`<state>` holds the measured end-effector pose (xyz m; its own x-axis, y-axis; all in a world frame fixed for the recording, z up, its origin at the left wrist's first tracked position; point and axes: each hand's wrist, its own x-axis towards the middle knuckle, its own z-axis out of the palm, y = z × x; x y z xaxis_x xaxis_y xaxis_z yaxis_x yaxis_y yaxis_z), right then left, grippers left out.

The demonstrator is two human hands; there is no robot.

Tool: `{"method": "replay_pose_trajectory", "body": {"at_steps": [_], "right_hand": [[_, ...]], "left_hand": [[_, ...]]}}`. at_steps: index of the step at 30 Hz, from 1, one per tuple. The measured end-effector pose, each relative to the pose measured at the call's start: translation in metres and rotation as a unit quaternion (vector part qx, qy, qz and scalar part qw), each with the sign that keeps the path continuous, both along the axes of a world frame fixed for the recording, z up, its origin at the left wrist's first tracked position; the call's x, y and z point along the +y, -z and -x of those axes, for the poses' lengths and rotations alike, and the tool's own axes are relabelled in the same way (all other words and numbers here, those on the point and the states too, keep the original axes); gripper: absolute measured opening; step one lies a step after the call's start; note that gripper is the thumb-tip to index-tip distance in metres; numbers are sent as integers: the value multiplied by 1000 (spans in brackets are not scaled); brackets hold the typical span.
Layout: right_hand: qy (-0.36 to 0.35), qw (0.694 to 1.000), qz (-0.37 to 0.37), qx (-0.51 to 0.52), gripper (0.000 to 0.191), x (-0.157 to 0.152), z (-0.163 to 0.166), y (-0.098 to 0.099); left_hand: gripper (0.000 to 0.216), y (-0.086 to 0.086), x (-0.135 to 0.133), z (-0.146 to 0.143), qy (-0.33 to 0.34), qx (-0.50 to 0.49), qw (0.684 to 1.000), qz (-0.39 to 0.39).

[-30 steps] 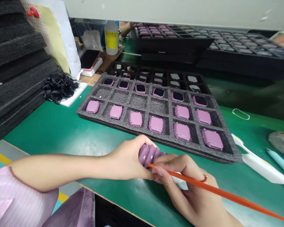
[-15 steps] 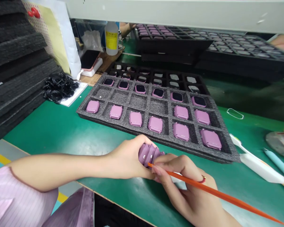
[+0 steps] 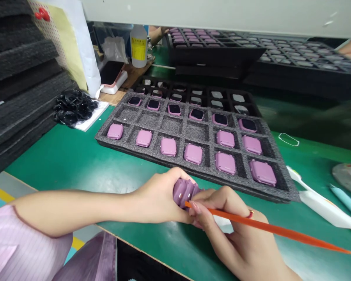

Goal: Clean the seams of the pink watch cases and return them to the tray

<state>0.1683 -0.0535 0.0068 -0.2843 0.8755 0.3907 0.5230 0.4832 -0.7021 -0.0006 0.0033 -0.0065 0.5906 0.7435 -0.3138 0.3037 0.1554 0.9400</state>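
My left hand [image 3: 158,199] is wrapped round a small stack of purple watch cases [image 3: 183,192], held on edge just above the green table near its front edge. My right hand [image 3: 236,234] pinches a long thin orange stick [image 3: 269,229]. The stick's tip touches the side of the stack. Just beyond my hands lies a grey foam tray [image 3: 178,130] with purple watch cases in several pockets. Its front rows show backs and its far row shows dark screens.
More black trays [image 3: 213,47] stand at the back. Stacked dark foam sheets [image 3: 20,78] fill the left side, with a heap of black rings [image 3: 73,106] beside them. A bottle [image 3: 139,46] stands at the back left. White tools [image 3: 321,205] and a light blue pen [image 3: 346,202] lie at the right.
The orange stick's far end has risen a little as my right hand tilted. My left hand and the stack have stayed in place.
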Motion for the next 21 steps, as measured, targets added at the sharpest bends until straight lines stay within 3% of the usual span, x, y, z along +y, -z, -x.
{"method": "replay_pose_trajectory", "body": {"at_steps": [6,16,21], "right_hand": [[4,1000,7,-12,16,1,1,-1],[14,996,-70,-45,15,-5,4,2],[26,996,-71,-42,16,-3,5,5]], "left_hand": [[51,-2,0,1,2,13,1000,3],[51,3,-1,1,0,-21,1000,15],[51,4,-2,0,-12,-19,1000,17]]}}
